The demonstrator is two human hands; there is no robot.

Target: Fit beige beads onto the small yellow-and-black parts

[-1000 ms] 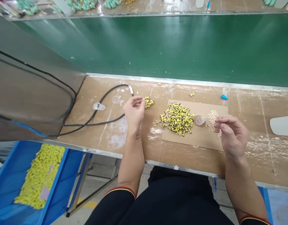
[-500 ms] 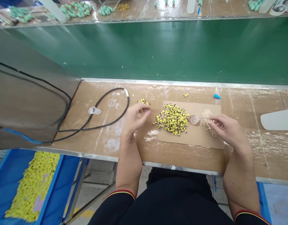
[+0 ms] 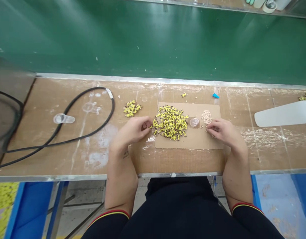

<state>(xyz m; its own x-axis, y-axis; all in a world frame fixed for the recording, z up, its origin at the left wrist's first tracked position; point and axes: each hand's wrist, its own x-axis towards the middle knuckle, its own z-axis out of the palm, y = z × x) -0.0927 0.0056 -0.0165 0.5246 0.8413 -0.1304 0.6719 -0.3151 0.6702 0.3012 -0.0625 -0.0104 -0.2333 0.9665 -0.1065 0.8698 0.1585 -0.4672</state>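
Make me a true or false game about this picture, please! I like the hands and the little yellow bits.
1. The left hand is right beside the big pile of yellow-and-black pieces. True.
2. The right hand is touching the black cable. False: it is at the beige beads.
3. A clear round plastic piece sits on the cardboard sheet. True.
4. The blue wedge lies on top of the yellow pile. False: it lies on the bench, past the cardboard's far edge.
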